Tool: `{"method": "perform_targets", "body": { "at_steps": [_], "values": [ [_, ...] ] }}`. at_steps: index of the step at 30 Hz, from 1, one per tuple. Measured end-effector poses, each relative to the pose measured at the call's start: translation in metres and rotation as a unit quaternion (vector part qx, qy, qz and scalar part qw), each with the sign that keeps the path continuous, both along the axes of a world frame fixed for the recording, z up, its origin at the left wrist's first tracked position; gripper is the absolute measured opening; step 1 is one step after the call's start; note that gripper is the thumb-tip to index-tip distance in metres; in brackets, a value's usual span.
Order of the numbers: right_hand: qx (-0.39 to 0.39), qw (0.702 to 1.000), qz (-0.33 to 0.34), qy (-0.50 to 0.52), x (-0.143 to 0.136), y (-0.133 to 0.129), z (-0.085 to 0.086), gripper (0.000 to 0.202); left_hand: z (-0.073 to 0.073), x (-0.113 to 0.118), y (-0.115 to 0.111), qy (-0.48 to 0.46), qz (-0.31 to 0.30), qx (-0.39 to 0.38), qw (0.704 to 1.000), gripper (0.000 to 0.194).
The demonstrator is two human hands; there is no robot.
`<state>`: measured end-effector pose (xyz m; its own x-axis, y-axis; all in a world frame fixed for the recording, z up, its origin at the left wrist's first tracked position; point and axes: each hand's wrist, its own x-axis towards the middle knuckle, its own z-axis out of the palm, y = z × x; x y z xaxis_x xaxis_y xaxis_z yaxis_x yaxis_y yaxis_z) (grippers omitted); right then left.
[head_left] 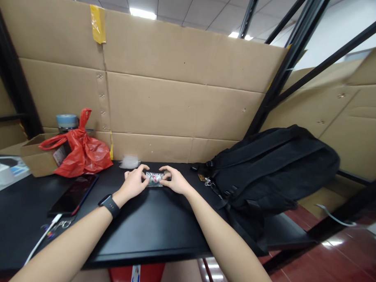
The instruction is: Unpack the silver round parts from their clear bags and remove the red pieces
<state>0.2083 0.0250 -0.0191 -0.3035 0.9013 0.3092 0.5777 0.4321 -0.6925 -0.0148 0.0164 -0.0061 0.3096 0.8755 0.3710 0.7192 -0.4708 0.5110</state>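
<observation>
Pinching opposite ends, the bare left hand [134, 183] and the bare right hand [176, 181] are holding a small, rectangular, shiny plastic packet [155, 179] below the frame's middle, probably for keeping it flat.

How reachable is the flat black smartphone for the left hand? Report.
Yes, most likely: the flat black smartphone lies left of the left hand, with nothing visible between them, though that hand's grip on the small clear plastic packet would probably have to end first.
</observation>
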Motion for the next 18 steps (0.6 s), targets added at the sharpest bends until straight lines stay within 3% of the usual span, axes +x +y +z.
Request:
{"method": "perform_targets", "body": {
  "at_steps": [8,18],
  "values": [
    [-0.036,0.986,0.018,0.161,-0.003,0.003,-0.002,0.048,-0.001,-0.002,0.003,-0.087,-0.010,0.000,0.996,0.042],
    [-0.014,0.970,-0.014,0.243,-0.015,-0.004,0.007,0.041,0.007,-0.007,0.003,-0.118,-0.030,0.018,0.992,0.040]
  ]
}}
